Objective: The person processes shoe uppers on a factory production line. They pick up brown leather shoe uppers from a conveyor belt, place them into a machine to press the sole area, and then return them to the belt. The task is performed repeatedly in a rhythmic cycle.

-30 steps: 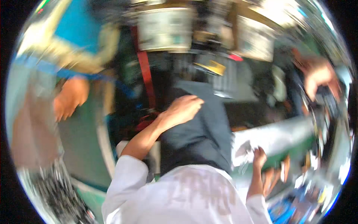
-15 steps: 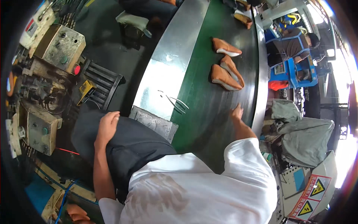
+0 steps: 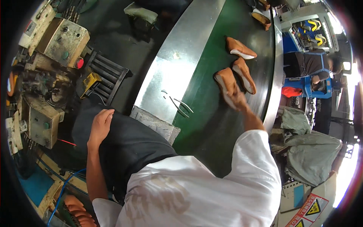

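My right hand (image 3: pixel 237 99) reaches over the green belt (image 3: pixel 200 98) and grips the near end of a tan shoe upper (image 3: pixel 225 80) with a white underside. Just beyond it lie a second tan upper (image 3: pixel 244 73) and a third one (image 3: pixel 241 48), both on their sides. On my dark trousers (image 3: pixel 132 132) rests my left hand (image 3: pixel 101 123), its fingers stretched out and holding nothing. A two-handled tool like pincers (image 3: pixel 180 107) straddles the edge between the metal ledge (image 3: pixel 166 72) and the belt.
A grey patterned pad (image 3: pixel 155 124) lies on the ledge near my leg. Left stand grimy machine boxes (image 3: pixel 62 43) with buttons and a black slatted rack (image 3: pixel 109 73). Another person (image 3: pixel 308 64) works beyond the belt's right rail (image 3: pixel 278 72). More tan uppers (image 3: pixel 77 212) sit lower left.
My right hand has moved forward from the bare belt to the nearest shoe upper and taken hold of it. That upper is turned a little. My view has shifted slightly.
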The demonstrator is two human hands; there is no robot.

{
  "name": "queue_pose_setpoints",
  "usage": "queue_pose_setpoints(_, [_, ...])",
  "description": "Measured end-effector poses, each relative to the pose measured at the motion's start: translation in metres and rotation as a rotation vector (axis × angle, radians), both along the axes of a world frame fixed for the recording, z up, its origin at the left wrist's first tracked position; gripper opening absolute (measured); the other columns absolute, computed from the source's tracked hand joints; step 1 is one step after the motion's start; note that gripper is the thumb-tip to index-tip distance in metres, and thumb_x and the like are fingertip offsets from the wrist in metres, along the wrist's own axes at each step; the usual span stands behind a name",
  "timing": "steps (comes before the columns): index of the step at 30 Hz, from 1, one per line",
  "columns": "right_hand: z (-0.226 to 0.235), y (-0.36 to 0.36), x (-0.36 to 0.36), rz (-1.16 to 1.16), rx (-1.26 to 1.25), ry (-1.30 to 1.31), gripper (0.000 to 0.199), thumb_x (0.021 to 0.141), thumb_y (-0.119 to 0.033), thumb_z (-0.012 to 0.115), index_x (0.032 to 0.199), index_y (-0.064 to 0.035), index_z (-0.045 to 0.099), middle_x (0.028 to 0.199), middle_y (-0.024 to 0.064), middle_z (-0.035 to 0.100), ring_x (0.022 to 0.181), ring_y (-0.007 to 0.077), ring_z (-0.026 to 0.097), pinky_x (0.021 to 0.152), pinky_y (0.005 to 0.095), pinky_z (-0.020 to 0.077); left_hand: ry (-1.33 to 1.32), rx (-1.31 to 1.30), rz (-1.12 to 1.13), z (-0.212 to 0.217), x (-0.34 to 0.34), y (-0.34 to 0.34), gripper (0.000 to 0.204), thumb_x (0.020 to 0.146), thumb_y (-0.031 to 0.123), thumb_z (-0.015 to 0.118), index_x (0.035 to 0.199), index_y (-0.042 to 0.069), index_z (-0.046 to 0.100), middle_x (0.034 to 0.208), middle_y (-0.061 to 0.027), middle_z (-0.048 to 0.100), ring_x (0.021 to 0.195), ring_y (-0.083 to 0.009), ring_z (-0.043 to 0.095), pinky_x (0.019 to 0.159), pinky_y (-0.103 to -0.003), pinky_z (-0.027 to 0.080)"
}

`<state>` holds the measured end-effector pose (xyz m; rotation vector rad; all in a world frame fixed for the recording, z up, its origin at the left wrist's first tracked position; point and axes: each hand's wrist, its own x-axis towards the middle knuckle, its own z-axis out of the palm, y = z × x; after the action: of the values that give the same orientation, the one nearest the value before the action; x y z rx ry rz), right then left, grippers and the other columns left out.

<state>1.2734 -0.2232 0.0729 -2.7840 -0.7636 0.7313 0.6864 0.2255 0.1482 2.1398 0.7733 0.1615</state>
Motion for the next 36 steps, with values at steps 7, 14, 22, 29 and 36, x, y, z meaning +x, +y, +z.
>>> queue_pose_setpoints(7, [-0.012, 0.056, -0.143, -0.595, 0.531, 0.229, 0.103, 0.095, -0.033, 0.083, 0.174, -0.0122, 0.020, 0.155, 0.0208, 0.054, 0.137, 0.0350, 0.058, 0.107, 0.0458, 0.0554, -0.201, -0.181, 0.089, 0.004, 0.023, -0.025, 0.024, 0.105, 0.002, 0.060, 0.123, -0.009, 0.071, 0.115, -0.0208, 0.076, 0.108, -0.0339, 0.075, 0.093, -0.039, 0.058])
queue_pose_setpoints(14, [0.068, 0.158, -0.246, -0.260, 0.813, 0.454, 0.094, 0.096, -0.033, 0.083, 0.167, 0.0035, 0.032, 0.151, 0.0225, 0.057, 0.135, 0.0303, 0.061, 0.112, 0.0404, 0.0511, -0.485, -0.405, 0.145, 0.031, 0.048, -0.002, 0.038, 0.113, 0.016, 0.061, 0.145, -0.003, 0.063, 0.129, -0.0174, 0.074, 0.112, -0.0194, 0.074, 0.097, -0.033, 0.059])
queue_pose_setpoints(22, [0.144, 0.315, -0.407, 0.450, 0.594, 0.731, 0.110, 0.090, -0.041, 0.088, 0.171, -0.0014, 0.026, 0.150, 0.0243, 0.061, 0.140, 0.0324, 0.060, 0.120, 0.0423, 0.0452, -0.649, 0.166, 0.460, 0.067, -0.004, 0.035, 0.031, 0.104, 0.008, 0.065, 0.134, -0.001, 0.069, 0.127, -0.0189, 0.073, 0.118, -0.0335, 0.071, 0.096, -0.040, 0.058])
queue_pose_setpoints(29, [0.121, 0.361, -0.484, 0.758, 0.425, 0.839, 0.112, 0.089, -0.045, 0.089, 0.171, -0.0034, 0.026, 0.151, 0.0264, 0.061, 0.141, 0.0342, 0.061, 0.119, 0.0431, 0.0467, -0.522, 0.385, 0.901, 0.040, -0.130, 0.008, 0.024, 0.107, 0.007, 0.061, 0.127, -0.001, 0.072, 0.118, -0.0203, 0.076, 0.111, -0.0337, 0.075, 0.095, -0.041, 0.058])
queue_pose_setpoints(36, [0.119, 0.371, -0.487, 0.901, 0.264, 0.891, 0.104, 0.089, -0.038, 0.087, 0.172, -0.0092, 0.030, 0.151, 0.0255, 0.061, 0.138, 0.0351, 0.064, 0.118, 0.0428, 0.0482, -0.438, 0.308, 0.603, 0.057, -0.187, -0.007, 0.025, 0.101, 0.004, 0.071, 0.126, 0.002, 0.074, 0.120, -0.0157, 0.073, 0.107, -0.0333, 0.075, 0.089, -0.039, 0.060])
